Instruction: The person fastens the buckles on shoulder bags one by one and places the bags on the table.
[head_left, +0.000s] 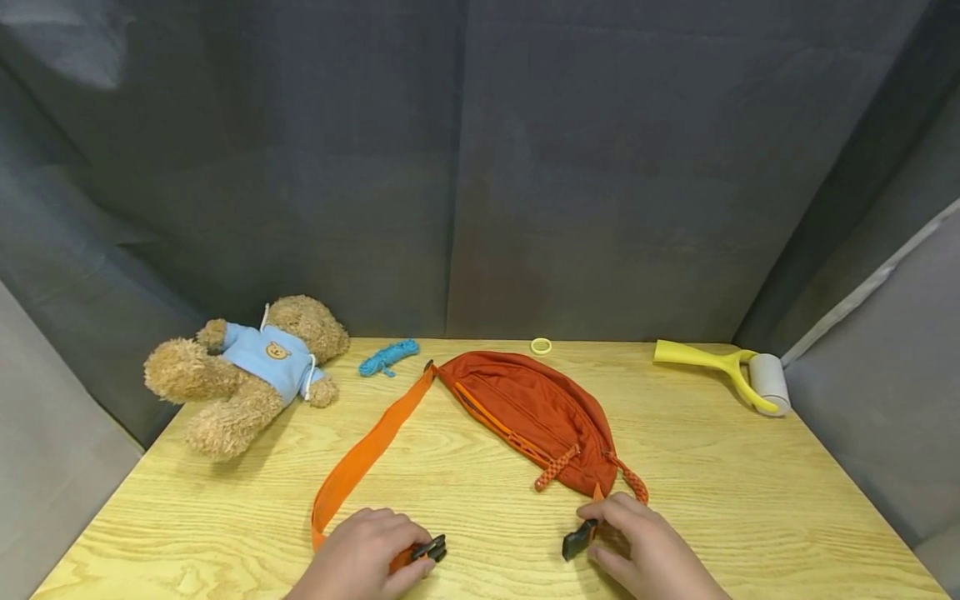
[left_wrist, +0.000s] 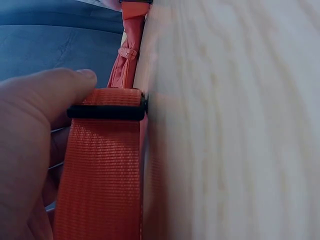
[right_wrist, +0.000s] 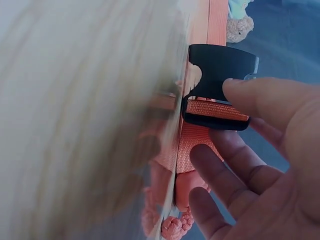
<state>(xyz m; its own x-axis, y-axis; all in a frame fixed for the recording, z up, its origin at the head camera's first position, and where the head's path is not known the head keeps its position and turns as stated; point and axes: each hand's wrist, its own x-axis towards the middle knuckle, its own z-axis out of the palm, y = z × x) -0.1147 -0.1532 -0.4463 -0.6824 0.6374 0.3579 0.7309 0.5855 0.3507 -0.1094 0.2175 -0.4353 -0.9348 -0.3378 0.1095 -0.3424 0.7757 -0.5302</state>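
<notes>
A rust-red waist bag [head_left: 528, 412] lies on the wooden table, with an orange strap [head_left: 367, 450] looping left and forward from its far end. My left hand [head_left: 363, 554] pinches the strap at the pronged buckle half [head_left: 431, 548]. Up close in the left wrist view, the thumb presses the webbing beside a black bar [left_wrist: 107, 112]. At the bag's near end, my right hand [head_left: 648, 546] holds the black socket half of the buckle [right_wrist: 222, 67]. Its thumb lies on the plastic, with several fingers spread below. The two halves are apart and roughly face each other.
A teddy bear [head_left: 281, 367] in a light blue hoodie lies at the back left. Beside it are a blue cord bundle [head_left: 388, 357] and, further right, a small yellow ring [head_left: 541, 346]. A yellow-handled lint roller [head_left: 720, 367] rests at the back right. Dark curtains [head_left: 525, 167] enclose the table.
</notes>
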